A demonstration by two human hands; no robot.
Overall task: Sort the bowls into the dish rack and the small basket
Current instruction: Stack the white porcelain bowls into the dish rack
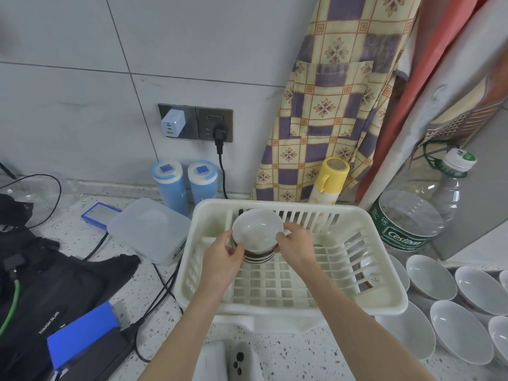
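A cream plastic dish rack [390,295] stands on the speckled counter. Inside its far left corner a white bowl [257,231] with dark stripes on its outside is tilted on edge, its opening facing me. My left hand [224,259] grips the bowl's left rim with thumb and fingers. My right hand [297,243] grips its right rim. Several more white bowls [428,276] sit on the counter to the right of the rack. No small basket is in view.
A clear lidded box [149,231] lies left of the rack, with cables and a black bag [41,273] beyond. Two blue canisters [170,185], a yellow spray can [328,180] and a big water bottle [415,213] stand behind. A checked apron hangs on the wall.
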